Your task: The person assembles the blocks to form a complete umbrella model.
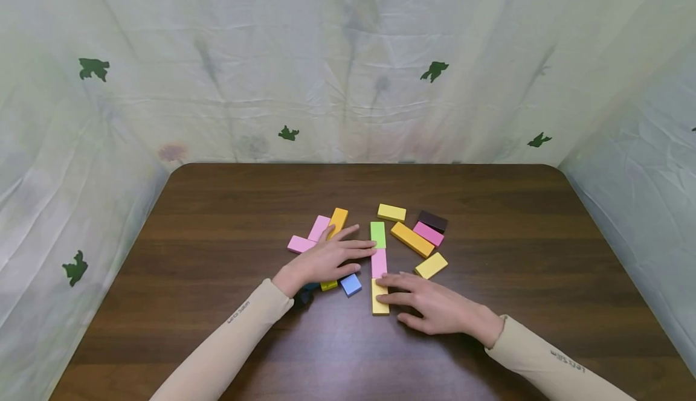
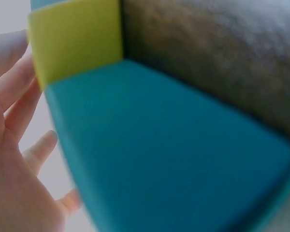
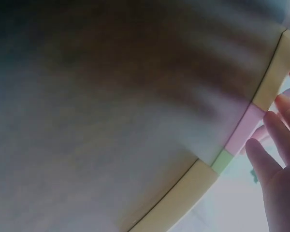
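A green block, a pink block and a pale yellow block lie end to end in a straight row. My left hand reaches in with spread, straight fingers; a fingertip meets the row near the green-pink joint. Fingertips of my right hand rest on the pale yellow block, its thumb apart from it. Beneath and beside the left hand are a blue block, a yellow block and a partly hidden teal block, which looms large in the left wrist view.
Left of the row lie an orange block and two pink blocks, one farther left. To its right are yellow blocks, a long orange block, a magenta block and a dark block. Patterned cloth surrounds the wooden table.
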### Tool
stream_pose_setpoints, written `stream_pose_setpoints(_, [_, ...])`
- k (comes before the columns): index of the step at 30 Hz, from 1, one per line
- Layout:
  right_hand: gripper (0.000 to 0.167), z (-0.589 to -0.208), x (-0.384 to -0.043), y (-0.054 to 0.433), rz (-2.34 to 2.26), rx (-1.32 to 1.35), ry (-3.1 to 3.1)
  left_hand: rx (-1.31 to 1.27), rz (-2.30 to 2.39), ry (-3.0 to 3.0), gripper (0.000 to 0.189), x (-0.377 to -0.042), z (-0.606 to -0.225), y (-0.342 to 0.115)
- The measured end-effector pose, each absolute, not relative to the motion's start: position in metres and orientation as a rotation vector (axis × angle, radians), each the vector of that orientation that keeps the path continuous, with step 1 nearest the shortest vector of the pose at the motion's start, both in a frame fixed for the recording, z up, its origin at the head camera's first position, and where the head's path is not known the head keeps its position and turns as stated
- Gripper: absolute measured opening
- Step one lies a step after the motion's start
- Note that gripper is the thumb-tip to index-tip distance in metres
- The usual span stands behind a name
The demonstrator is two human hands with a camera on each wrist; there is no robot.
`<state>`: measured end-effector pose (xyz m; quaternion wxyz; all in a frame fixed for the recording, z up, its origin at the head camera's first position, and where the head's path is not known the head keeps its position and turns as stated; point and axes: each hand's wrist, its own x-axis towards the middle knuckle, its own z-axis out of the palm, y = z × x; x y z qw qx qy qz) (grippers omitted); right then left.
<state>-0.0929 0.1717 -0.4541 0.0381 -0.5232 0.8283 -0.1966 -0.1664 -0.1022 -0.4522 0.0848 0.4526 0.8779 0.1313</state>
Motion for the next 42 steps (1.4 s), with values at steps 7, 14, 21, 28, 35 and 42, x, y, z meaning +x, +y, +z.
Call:
stream_pose_setpoints(7, [0.042,-0.4543,-0.0959,0.1725,-0.611,-1.614,2.533,1.354,0.382,2.621,0.046,-0.1669,-0.4517,-0.1025])
stream_pose_setpoints(14, [0.042,-0.4547,-0.0968,0.1733,-0.616,-1.593,2.530,1.352,0.379,2.622,0.045,-0.1674,-0.4520,-0.1029])
stream_pose_setpoints(21, [0.041,-0.4539,-0.0984,0.1746,-0.612,-1.579,2.519,1.350,0.385,2.622,0.045,-0.1667,-0.4515,-0.1021])
stream_pose_setpoints(28, [0.041,-0.4535,-0.0999,0.1757,-0.613,-1.593,2.512,1.339,0.391,2.624,0.046,-0.1666,-0.4520,-0.1008])
stream_pose_setpoints(35, [0.041,-0.4535,-0.1000,0.1756,-0.624,-1.587,2.512,1.328,0.401,2.625,0.046,-0.1663,-0.4527,-0.1002])
stream_pose_setpoints(42, [0.040,-0.4536,-0.0986,0.1744,-0.649,-1.572,2.510,1.307,0.401,2.622,0.047,-0.1655,-0.4529,-0.1006])
